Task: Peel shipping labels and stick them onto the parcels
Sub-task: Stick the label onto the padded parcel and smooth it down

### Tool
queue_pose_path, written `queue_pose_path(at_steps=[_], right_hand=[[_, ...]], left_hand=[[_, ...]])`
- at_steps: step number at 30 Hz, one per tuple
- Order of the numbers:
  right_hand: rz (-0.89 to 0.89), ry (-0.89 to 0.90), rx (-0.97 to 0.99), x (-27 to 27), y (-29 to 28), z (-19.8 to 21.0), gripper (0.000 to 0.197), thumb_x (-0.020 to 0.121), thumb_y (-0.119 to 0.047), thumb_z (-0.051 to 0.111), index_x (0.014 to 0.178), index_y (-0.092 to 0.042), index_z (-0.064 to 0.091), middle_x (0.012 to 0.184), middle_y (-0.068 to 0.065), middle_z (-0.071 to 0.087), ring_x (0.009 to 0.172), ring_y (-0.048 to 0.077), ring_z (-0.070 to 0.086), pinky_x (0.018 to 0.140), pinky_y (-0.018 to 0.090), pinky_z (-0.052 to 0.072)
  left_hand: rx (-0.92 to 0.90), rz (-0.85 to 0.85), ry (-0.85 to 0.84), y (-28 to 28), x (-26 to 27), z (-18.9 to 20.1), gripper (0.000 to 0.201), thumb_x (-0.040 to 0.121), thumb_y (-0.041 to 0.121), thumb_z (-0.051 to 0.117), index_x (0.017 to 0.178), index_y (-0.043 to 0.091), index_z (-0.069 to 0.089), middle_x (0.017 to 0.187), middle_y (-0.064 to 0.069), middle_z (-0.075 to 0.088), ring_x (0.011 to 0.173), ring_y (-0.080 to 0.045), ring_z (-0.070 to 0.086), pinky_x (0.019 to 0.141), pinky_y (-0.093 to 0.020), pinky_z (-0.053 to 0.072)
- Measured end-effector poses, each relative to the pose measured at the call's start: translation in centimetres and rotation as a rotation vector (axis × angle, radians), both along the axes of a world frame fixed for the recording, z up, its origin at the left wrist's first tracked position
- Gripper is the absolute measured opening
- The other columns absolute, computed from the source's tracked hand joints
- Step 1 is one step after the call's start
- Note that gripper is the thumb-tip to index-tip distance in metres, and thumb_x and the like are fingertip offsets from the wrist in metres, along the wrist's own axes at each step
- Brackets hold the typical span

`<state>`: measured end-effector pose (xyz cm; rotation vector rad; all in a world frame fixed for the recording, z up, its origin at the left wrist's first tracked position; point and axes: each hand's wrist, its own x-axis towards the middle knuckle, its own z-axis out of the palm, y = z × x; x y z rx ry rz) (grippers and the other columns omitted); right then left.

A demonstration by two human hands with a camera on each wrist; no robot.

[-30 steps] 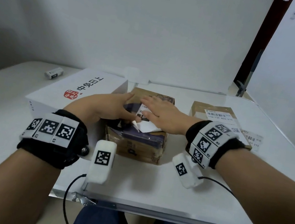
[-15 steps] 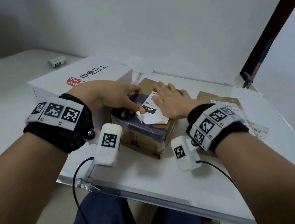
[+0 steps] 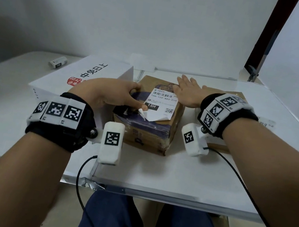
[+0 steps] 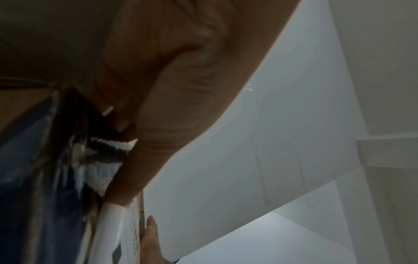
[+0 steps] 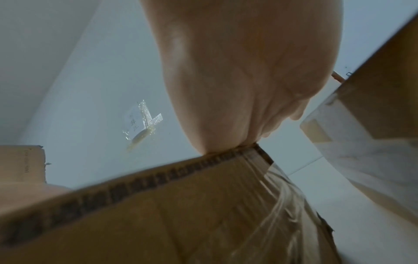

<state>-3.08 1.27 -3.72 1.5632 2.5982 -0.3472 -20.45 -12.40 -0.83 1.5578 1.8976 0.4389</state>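
Note:
A brown cardboard parcel (image 3: 147, 131) with dark blue print stands mid-table. A white shipping label (image 3: 163, 102) marked 15H lies on its top, its near-left corner curled up. My left hand (image 3: 114, 95) rests over the parcel's left edge, and its thumb and finger pinch that raised corner. My right hand (image 3: 188, 92) lies flat with straight fingers on the parcel's far right corner, past the label. In the right wrist view the palm (image 5: 248, 80) rests on the box edge (image 5: 158, 205). In the left wrist view the label (image 4: 110, 225) shows below the thumb, blurred.
A big white box (image 3: 82, 81) with a red logo touches the parcel's left side. A small white roll (image 3: 58, 61) lies far left. Another brown parcel (image 3: 237, 94) sits behind my right wrist, loose labels (image 3: 265, 123) beside it. Wrist cables hang over the table's front edge (image 3: 150, 193).
My right hand has slid off the label toward the parcel's far right corner, uncovering the print. The left hand has kept its hold on the label's near corner.

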Motion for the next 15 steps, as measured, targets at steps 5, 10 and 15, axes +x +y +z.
queue_pose_path(at_steps=[5, 10, 15], right_hand=[[-0.009, 0.036, -0.011, 0.8, 0.2, -0.3, 0.059, 0.103, -0.042, 0.010, 0.155, -0.018, -0.002, 0.163, -0.001, -0.009, 0.150, 0.022, -0.008, 0.120, 0.050, 0.001], [-0.029, 0.025, 0.025, 2.0, -0.2, 0.1, 0.060, 0.103, -0.043, 0.013, 0.155, -0.015, 0.000, 0.163, 0.002, -0.007, 0.150, 0.021, -0.005, 0.119, 0.047, 0.004], [0.027, 0.161, 0.046, 2.4, -2.4, 2.7, 0.058, 0.104, -0.038, 0.015, 0.154, -0.016, -0.004, 0.162, -0.001, -0.011, 0.150, 0.017, -0.008, 0.121, 0.047, 0.000]], left_hand=[[0.004, -0.012, -0.083, 0.0, 0.1, -0.2, 0.029, 0.083, 0.031, 0.072, 0.083, 0.037, 0.044, 0.094, 0.010, 0.056, 0.079, 0.001, 0.054, 0.058, -0.001, 0.044], [0.020, 0.000, -0.026, -0.3, 0.2, 0.1, 0.035, 0.083, 0.034, 0.071, 0.112, 0.034, 0.051, 0.106, 0.009, 0.053, 0.091, -0.006, 0.052, 0.057, 0.002, 0.040], [-0.065, -0.049, -0.182, -0.2, -0.7, -0.4, 0.091, 0.073, 0.033, 0.080, 0.148, 0.038, 0.029, 0.148, 0.012, 0.036, 0.124, -0.003, 0.040, 0.093, -0.015, 0.039]])
